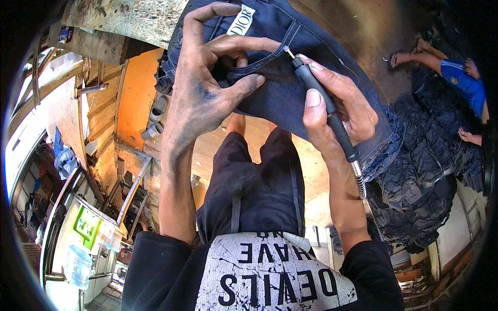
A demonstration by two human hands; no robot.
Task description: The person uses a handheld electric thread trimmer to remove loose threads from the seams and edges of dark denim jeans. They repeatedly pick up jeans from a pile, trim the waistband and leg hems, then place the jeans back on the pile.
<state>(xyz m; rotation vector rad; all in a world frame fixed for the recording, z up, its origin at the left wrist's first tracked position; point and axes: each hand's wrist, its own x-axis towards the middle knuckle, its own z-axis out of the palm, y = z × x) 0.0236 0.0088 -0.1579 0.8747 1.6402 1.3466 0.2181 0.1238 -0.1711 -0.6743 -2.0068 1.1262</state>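
The left hand (205, 90) pinches the soft, limp dark denim garment (290, 78) at its pocket edge, best held taut there, while the right hand (337, 111) grips a slim, rigid pen-like rotary tool (321, 101) against the seam.

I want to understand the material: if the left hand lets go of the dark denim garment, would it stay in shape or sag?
The denim garment would probably sag: it already folds under the left hand. Its stitched pocket seam looks somewhat stiffer. It seems unlikely to slip, being coarse cloth.
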